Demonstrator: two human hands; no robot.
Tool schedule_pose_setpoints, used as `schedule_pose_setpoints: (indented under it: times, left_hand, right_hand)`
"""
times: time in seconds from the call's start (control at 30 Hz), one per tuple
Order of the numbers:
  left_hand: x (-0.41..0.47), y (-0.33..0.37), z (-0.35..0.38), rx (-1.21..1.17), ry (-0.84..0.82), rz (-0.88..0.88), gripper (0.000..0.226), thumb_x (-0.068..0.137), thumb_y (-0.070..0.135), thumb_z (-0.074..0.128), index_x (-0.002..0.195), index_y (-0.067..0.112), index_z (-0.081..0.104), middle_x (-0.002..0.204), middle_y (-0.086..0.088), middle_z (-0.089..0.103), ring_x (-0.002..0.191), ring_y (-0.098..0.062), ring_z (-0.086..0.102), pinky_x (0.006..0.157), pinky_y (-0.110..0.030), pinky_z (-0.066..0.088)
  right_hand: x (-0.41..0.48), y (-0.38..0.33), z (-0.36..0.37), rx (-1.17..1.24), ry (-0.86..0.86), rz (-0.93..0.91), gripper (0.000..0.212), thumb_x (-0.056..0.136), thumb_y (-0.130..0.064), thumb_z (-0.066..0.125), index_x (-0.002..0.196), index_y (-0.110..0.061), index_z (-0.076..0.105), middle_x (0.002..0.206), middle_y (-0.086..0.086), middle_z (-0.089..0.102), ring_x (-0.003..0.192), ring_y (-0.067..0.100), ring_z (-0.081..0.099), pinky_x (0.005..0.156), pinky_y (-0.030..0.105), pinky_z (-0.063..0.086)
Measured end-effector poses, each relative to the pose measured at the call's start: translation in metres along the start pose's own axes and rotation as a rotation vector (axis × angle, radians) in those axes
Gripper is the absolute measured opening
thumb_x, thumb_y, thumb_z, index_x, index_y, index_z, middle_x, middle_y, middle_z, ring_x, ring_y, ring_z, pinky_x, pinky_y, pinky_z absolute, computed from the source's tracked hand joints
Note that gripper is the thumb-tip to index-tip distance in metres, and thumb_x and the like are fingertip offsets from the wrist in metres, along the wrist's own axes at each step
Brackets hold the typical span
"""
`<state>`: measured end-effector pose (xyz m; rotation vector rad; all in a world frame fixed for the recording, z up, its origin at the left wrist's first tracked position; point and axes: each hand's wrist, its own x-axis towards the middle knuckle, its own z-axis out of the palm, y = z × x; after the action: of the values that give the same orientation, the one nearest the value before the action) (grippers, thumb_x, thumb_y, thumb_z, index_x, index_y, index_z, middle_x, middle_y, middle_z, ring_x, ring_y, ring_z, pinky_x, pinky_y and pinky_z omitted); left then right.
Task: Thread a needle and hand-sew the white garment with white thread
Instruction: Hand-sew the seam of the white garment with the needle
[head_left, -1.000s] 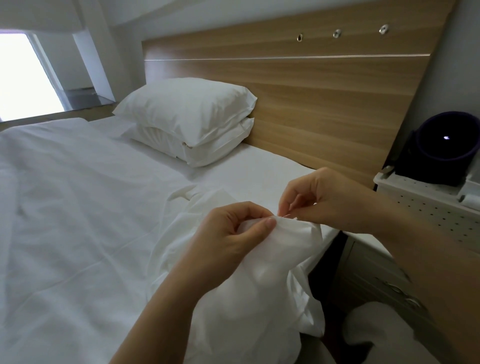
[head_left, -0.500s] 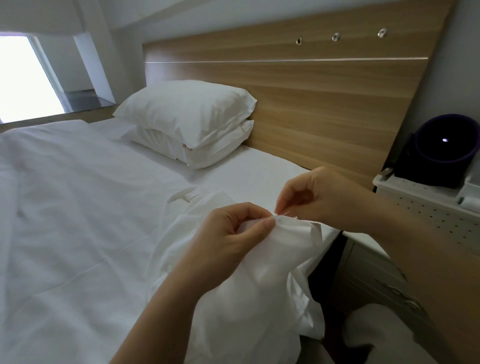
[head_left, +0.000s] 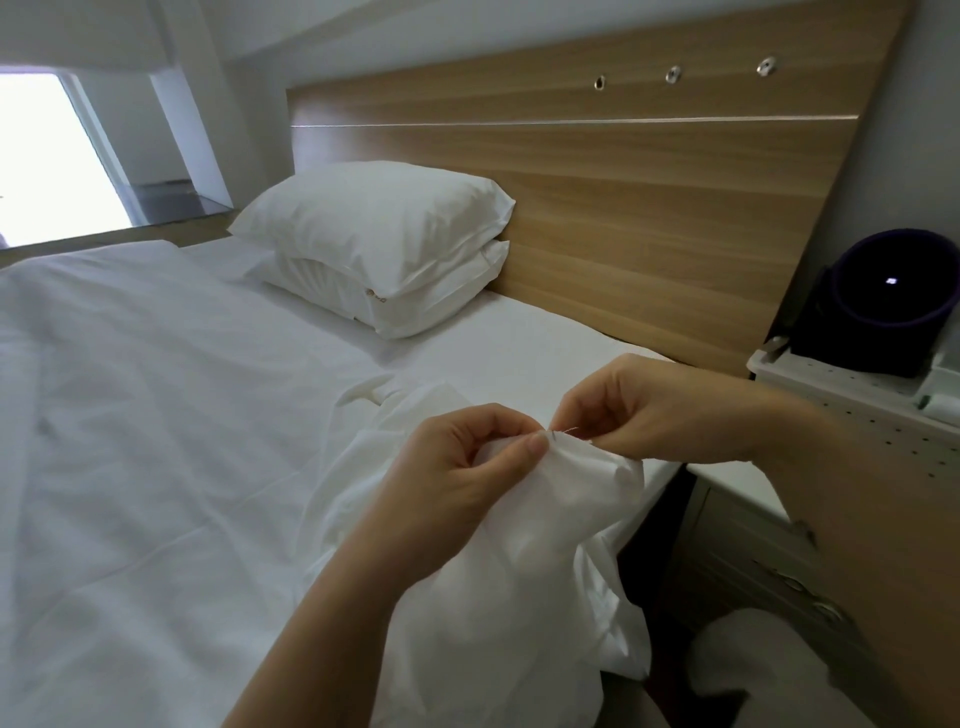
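Head view: left hand (head_left: 457, 467) pinches crumpled garment (head_left: 545, 545), right hand (head_left: 649, 410) pinches thin thread (head_left: 567, 430).

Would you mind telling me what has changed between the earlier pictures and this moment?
The right hand, pinching what looks like the needle, edged slightly left toward the left hand at the fold of the white garment. Nothing was taken up or let go. The left hand kept pinching the fold in the same spot; the pillows lie as before.
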<state>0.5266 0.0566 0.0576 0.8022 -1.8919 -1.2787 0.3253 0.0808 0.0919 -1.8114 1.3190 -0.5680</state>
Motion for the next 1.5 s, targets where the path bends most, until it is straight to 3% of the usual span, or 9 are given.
schedule_pose_setpoints:
  times: [0.23, 0.37, 0.47, 0.67, 0.93, 1.13, 1.23, 1.3, 1.5]
  left_hand:
    - [0.001, -0.001, -0.001, 0.022, 0.016, -0.002, 0.011, 0.088, 0.022, 0.066, 0.082, 0.019, 0.074, 0.078, 0.01, 0.071, 0.074, 0.002, 0.063, 0.067, -0.012, 0.048]
    - [0.002, -0.002, -0.002, 0.039, 0.025, -0.025, 0.011, 0.087, 0.026, 0.065, 0.081, 0.022, 0.074, 0.078, 0.009, 0.071, 0.074, 0.0, 0.064, 0.067, -0.015, 0.051]
    - [0.003, -0.004, -0.001, 0.019, 0.068, -0.039, 0.012, 0.088, 0.025, 0.066, 0.078, 0.024, 0.073, 0.076, 0.012, 0.07, 0.072, 0.001, 0.064, 0.064, -0.013, 0.048]
    - [0.005, -0.009, 0.001, -0.052, 0.146, -0.089, 0.013, 0.088, 0.024, 0.065, 0.077, 0.022, 0.073, 0.075, 0.0, 0.072, 0.069, -0.01, 0.066, 0.066, -0.026, 0.055]
    - [0.006, -0.007, 0.001, -0.134, 0.045, -0.124, 0.013, 0.084, 0.026, 0.066, 0.082, 0.015, 0.072, 0.078, -0.003, 0.074, 0.073, -0.017, 0.071, 0.067, -0.03, 0.057]
    - [0.014, -0.015, -0.002, -0.321, 0.05, -0.227, 0.018, 0.082, 0.018, 0.067, 0.064, 0.014, 0.063, 0.065, -0.005, 0.061, 0.062, -0.017, 0.057, 0.059, -0.028, 0.048]
    - [0.017, -0.02, -0.001, -0.49, 0.043, -0.289, 0.017, 0.075, 0.016, 0.066, 0.084, 0.003, 0.06, 0.078, -0.017, 0.056, 0.074, -0.028, 0.054, 0.068, -0.034, 0.046]
    - [0.019, -0.023, 0.0, -0.598, 0.02, -0.329, 0.041, 0.065, 0.02, 0.069, 0.101, 0.001, 0.059, 0.093, -0.023, 0.053, 0.085, -0.034, 0.051, 0.08, -0.042, 0.043]
    - [0.021, -0.022, -0.001, -0.757, -0.005, -0.45, 0.085, 0.058, 0.03, 0.072, 0.126, -0.014, 0.05, 0.115, -0.037, 0.054, 0.097, -0.04, 0.057, 0.085, -0.048, 0.05]
  right_hand:
    - [0.003, 0.001, 0.003, -0.021, 0.101, -0.04, 0.008, 0.088, -0.007, 0.066, 0.089, -0.013, 0.072, 0.09, 0.011, 0.072, 0.087, 0.028, 0.068, 0.084, 0.05, 0.053]
    - [0.005, -0.003, 0.009, -0.106, 0.232, -0.15, 0.022, 0.084, -0.002, 0.066, 0.079, -0.022, 0.07, 0.081, -0.003, 0.071, 0.075, 0.004, 0.066, 0.072, 0.023, 0.055]
    - [0.003, 0.0, 0.01, -0.009, 0.359, -0.199, 0.02, 0.083, 0.0, 0.068, 0.087, -0.019, 0.072, 0.09, 0.002, 0.074, 0.086, 0.013, 0.07, 0.084, 0.034, 0.057]
    - [-0.005, -0.004, 0.019, -0.236, 0.426, -0.279, 0.014, 0.079, -0.025, 0.075, 0.088, -0.035, 0.072, 0.101, -0.02, 0.065, 0.1, -0.001, 0.06, 0.085, 0.013, 0.046]
    - [0.001, -0.008, 0.028, -0.407, 0.515, -0.385, 0.019, 0.079, -0.042, 0.065, 0.083, -0.026, 0.074, 0.095, -0.017, 0.066, 0.094, 0.004, 0.058, 0.082, 0.014, 0.043]
    - [-0.009, -0.029, 0.028, 0.265, 0.598, -0.375, 0.013, 0.084, -0.023, 0.062, 0.087, -0.01, 0.06, 0.08, 0.0, 0.073, 0.079, 0.015, 0.07, 0.07, 0.024, 0.055]
    - [-0.015, -0.037, 0.025, 0.612, 0.516, -0.229, 0.02, 0.076, -0.022, 0.055, 0.088, -0.006, 0.053, 0.068, 0.006, 0.069, 0.062, 0.022, 0.069, 0.055, 0.025, 0.055]
    - [-0.019, -0.038, 0.026, 0.692, 0.335, -0.11, 0.021, 0.076, -0.021, 0.058, 0.088, -0.005, 0.051, 0.065, 0.009, 0.066, 0.055, 0.023, 0.067, 0.049, 0.025, 0.054]
    - [-0.032, -0.034, 0.037, 0.532, -0.218, 0.089, 0.015, 0.091, -0.02, 0.055, 0.095, -0.006, 0.052, 0.071, 0.009, 0.065, 0.059, 0.02, 0.066, 0.055, 0.023, 0.053]
